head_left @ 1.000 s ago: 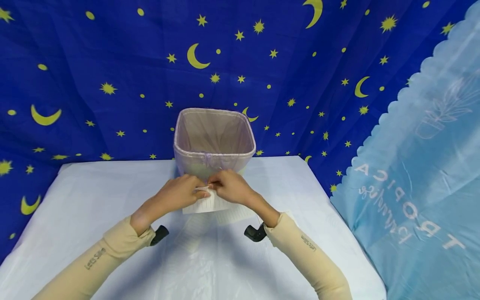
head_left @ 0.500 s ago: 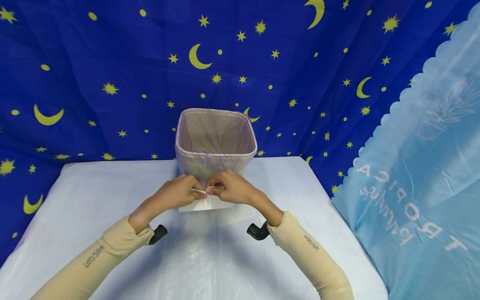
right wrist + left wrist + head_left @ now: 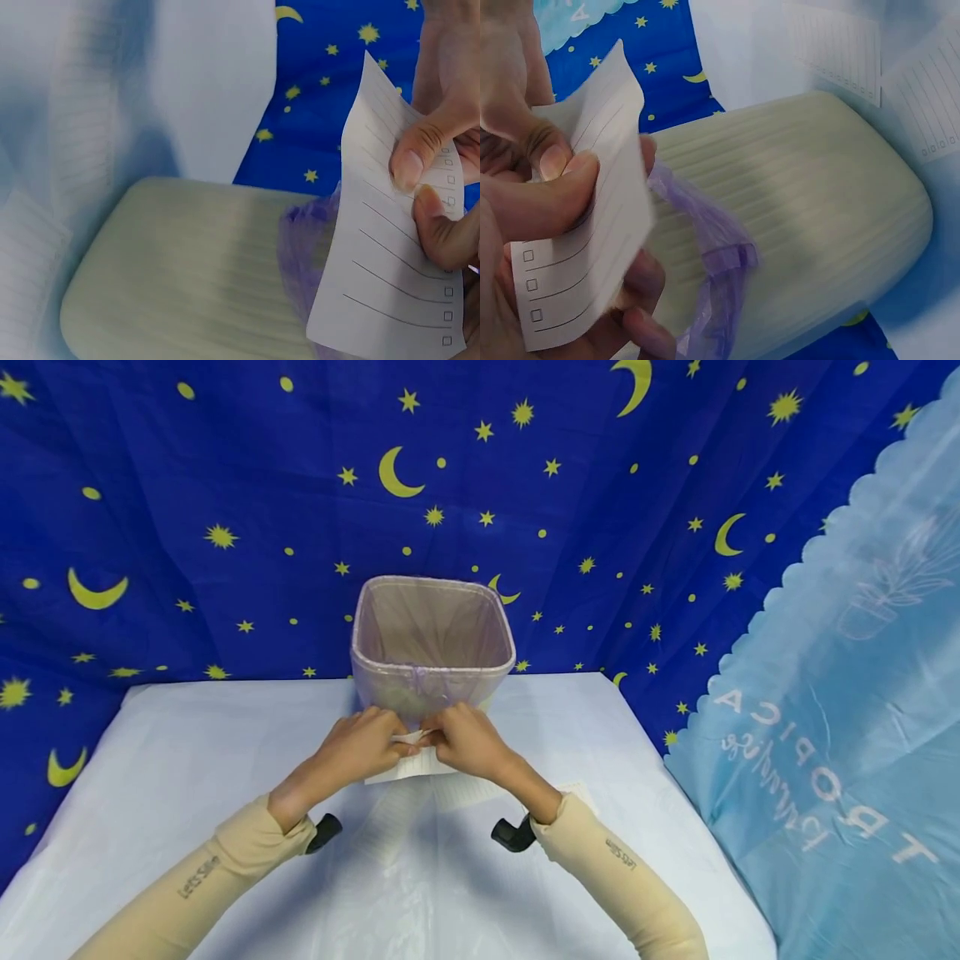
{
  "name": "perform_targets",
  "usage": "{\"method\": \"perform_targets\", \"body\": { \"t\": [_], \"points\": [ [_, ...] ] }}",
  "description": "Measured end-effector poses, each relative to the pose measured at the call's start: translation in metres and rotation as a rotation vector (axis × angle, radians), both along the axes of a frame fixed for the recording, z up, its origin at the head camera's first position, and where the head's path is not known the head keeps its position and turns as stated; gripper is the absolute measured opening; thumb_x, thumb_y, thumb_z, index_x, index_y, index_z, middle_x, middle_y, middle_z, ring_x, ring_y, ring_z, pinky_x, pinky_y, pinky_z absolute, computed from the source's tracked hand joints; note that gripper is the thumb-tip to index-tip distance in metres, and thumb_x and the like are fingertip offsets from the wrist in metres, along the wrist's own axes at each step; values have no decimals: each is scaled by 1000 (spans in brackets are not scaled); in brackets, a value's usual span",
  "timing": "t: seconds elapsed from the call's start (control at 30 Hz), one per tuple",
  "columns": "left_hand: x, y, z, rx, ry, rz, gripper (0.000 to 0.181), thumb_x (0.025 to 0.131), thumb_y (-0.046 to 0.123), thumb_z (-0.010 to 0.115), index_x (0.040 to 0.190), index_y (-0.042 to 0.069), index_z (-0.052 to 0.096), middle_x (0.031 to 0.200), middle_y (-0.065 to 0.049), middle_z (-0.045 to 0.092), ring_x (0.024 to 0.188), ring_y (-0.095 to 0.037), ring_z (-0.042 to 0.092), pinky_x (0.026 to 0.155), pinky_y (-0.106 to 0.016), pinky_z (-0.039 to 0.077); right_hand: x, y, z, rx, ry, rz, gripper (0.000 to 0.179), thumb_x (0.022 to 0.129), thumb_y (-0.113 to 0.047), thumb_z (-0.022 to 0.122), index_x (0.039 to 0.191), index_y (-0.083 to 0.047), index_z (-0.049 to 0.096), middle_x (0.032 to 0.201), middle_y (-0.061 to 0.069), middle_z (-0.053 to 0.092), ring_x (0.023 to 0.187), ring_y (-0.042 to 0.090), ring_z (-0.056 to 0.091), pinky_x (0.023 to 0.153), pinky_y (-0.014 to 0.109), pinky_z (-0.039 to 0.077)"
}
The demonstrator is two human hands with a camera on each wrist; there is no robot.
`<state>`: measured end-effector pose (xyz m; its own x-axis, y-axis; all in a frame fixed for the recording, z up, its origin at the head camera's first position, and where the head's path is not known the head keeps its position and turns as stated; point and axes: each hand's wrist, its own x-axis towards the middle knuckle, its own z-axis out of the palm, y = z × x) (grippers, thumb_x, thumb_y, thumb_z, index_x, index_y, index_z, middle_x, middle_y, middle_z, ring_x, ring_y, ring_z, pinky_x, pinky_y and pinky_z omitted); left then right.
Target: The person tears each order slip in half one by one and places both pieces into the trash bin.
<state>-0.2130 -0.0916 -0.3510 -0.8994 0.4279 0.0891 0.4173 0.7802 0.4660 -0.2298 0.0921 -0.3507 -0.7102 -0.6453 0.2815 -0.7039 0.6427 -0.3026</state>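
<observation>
Both hands meet in front of the waste bin (image 3: 432, 692) in the head view, pinching one white paper sheet (image 3: 412, 767). My left hand (image 3: 362, 745) holds it on the left, thumb on its face and other fingers behind. Close beside that thumb, the thumb of my right hand (image 3: 471, 742) presses on the same sheet. In the right wrist view the checklist sheet (image 3: 382, 247) shows ruled lines and a column of small boxes, and it bends between the thumbs. A gathered purple bin liner (image 3: 724, 259) hangs on the bin's near side. Some fingertips are hidden behind the paper.
More lined sheets lie on the white-covered table (image 3: 247, 735): one sheet (image 3: 467, 791) just under the hands, another sheet (image 3: 393, 818) nearer, and one (image 3: 579, 795) by the right cuff. A blue star-patterned curtain (image 3: 300, 527) stands behind the bin; a light-blue cloth (image 3: 840, 710) hangs right.
The held sheet tipped and shifted slightly left, then came back as the fingers moved on it. Both hands stay in front of the bin. The sheet by the right cuff now shows more.
</observation>
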Motion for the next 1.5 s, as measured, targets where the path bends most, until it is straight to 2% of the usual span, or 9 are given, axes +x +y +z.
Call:
{"method": "perform_targets", "body": {
  "t": [0.13, 0.27, 0.53, 0.7, 0.83, 1.03, 1.17, 1.37, 1.5],
  "points": [
    [2, 0, 1, 13, 33, 4, 53, 86, 28, 73, 51, 24, 32, 53, 10, 26, 49, -8, 29, 43, -26, 28, -1, -2, 1, -60, -81, -22, 16, 81, 2, 65, 70, -8, 70, 61, -5, 58, 56, 3, 38, 50, 15, 32],
    [3, 0, 3, 11, 60, 4, 55, 86, 27, 73, 50, 23, 31, 51, 10, 23, 48, -7, 27, 42, -25, 27, -5, -3, 0, -162, -175, 14, 10, 83, 2, 67, 81, -2, 76, 76, 6, 72, 59, 3, 43, 55, 14, 38],
    [7, -2, 3, -55, 141, -38, 27, 83, 24, 74, 57, 26, 65, 54, 9, 46, 49, -11, 44, 44, -32, 40, -10, -3, -14, -292, -335, 50, 14, 80, 10, 63, 74, 3, 72, 66, 5, 64, 62, 0, 44, 59, 15, 38],
    [8, -4, 3, -83, 134, -36, 39, 84, 23, 73, 52, 23, 51, 54, 8, 45, 50, -12, 46, 44, -34, 40, -10, -1, -13, -252, -389, 29, 11, 84, 6, 64, 80, 1, 73, 75, 5, 69, 68, 1, 49, 65, 15, 42],
    [6, -6, 3, -79, 92, -27, 37, 87, 24, 72, 54, 23, 54, 54, 9, 40, 50, -11, 43, 44, -30, 37, -8, 1, -6, -181, -403, 40, 3, 85, -2, 70, 83, -3, 72, 74, 0, 66, 66, 2, 47, 62, 17, 40],
    [5, -9, 1, -51, 39, -13, 22, 88, 30, 71, 67, 23, 68, 55, 9, 46, 53, -11, 45, 47, -31, 38, -2, 0, -2, -86, -286, 5, 5, 81, -7, 77, 78, -6, 73, 64, -8, 53, 59, 3, 40, 55, 17, 35],
    [5, -10, 0, -48, -18, 1, 30, 87, 33, 73, 64, 20, 60, 57, 8, 37, 54, -12, 41, 47, -30, 36, 5, -3, 0, -10, -124, -25, 5, 80, -7, 75, 79, -11, 76, 67, -8, 61, 58, 4, 39, 52, 18, 36],
    [7, -12, 0, -68, 8, 22, 41, 86, 32, 74, 59, 17, 46, 59, 5, 35, 53, -12, 38, 46, -29, 33, 9, -5, -2, 39, 66, -19, 8, 81, -8, 75, 85, -14, 78, 81, -6, 74, 65, 6, 60, 56, 25, 50],
    [7, -12, 2, -58, 29, 7, 29, 86, 30, 74, 64, 15, 62, 57, 5, 45, 52, -11, 42, 45, -29, 36, 9, -5, -5, -4, 74, -10, 8, 82, -8, 74, 84, -14, 79, 80, -5, 75, 63, 4, 59, 54, 21, 49]
  ]
}}
